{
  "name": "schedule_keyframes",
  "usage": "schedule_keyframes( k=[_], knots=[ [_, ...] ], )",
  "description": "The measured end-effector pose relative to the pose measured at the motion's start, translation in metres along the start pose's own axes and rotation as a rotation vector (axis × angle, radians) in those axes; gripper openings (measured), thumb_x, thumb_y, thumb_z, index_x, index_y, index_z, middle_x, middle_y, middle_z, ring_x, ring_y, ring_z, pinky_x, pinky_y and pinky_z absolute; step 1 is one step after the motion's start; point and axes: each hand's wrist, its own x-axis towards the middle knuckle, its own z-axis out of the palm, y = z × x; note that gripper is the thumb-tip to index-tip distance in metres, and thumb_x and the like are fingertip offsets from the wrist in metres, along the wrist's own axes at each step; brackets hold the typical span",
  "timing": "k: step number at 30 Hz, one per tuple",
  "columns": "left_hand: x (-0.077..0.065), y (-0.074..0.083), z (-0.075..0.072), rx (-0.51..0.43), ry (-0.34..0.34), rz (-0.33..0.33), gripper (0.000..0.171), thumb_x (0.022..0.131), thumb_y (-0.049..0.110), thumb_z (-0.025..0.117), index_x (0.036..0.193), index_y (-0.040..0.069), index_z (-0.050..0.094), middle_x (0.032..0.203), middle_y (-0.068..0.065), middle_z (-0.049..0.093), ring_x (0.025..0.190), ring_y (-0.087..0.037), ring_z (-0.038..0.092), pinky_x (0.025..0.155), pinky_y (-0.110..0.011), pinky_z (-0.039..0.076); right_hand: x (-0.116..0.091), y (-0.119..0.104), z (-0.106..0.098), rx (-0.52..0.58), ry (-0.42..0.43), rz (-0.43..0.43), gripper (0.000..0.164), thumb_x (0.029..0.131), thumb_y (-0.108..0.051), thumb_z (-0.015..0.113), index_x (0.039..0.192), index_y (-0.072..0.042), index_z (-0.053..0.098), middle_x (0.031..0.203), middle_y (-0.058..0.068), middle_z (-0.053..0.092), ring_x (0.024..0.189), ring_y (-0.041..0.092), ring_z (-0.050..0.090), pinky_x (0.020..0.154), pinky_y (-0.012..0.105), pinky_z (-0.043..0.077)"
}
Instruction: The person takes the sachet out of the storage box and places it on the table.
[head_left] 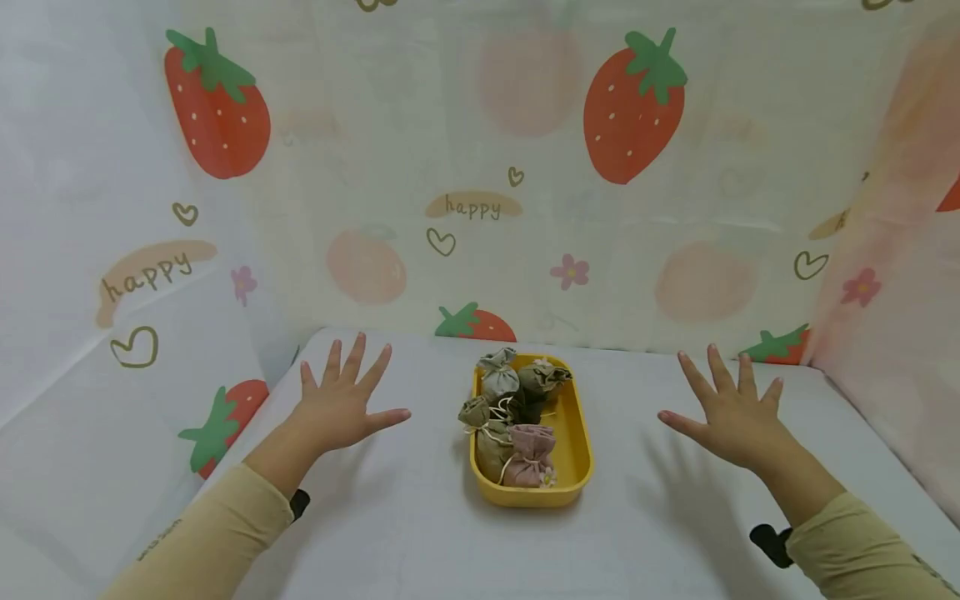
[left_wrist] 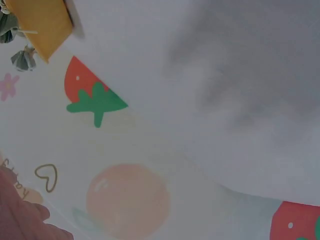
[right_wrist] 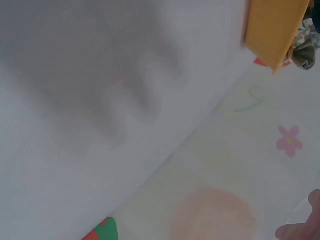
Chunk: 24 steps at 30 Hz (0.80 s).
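Between the two hands stands a yellow tray (head_left: 573, 446) holding several small drawstring pouches. A pink pouch (head_left: 530, 457) with a flower lies at its near end, beside an olive pouch (head_left: 491, 442). Farther back are a grey-blue pouch (head_left: 498, 375) and a brown-green pouch (head_left: 542, 379), with a dark pouch (head_left: 517, 407) partly hidden among them. To the left of the tray my left hand (head_left: 341, 408) hovers with fingers spread, holding nothing. My right hand (head_left: 738, 421) is spread likewise on the right, apart from the tray, its shadow falling on the table.
A white-covered table (head_left: 420, 542) lies under the tray. Behind it hangs a pale curtain (head_left: 465, 125) printed with strawberries, hearts and flowers, and more of this cloth closes off both sides. Dark wrist straps (head_left: 771, 546) show at the sleeve ends.
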Motion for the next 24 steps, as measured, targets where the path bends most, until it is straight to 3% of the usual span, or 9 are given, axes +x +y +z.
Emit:
schedule_keyframes(
  k=[10,24],
  knots=[
    [0.001,0.013,0.010,-0.029,-0.008,0.018,0.101,0.071,0.086,0.024,0.148,0.026,0.002,0.153,-0.012,-0.012,0.135,-0.042,-0.015,0.091,-0.073,-0.008,0.004,-0.006,0.000,0.035,-0.027,-0.006,0.094,0.081,-0.073,0.037,0.148,-0.022,-0.003,0.149,0.026,-0.008,0.127,0.054,-0.019,0.083,0.075,-0.016],
    [0.002,0.054,0.021,-0.032,0.017,0.103,0.099,0.073,0.084,0.024,0.148,0.024,0.000,0.152,-0.006,-0.016,0.135,-0.035,-0.020,0.096,-0.070,-0.002,0.006,-0.010,0.003,0.046,-0.051,-0.006,0.096,0.080,-0.075,0.036,0.148,-0.022,-0.005,0.149,0.025,-0.011,0.126,0.053,-0.022,0.083,0.074,-0.016]
  ],
)
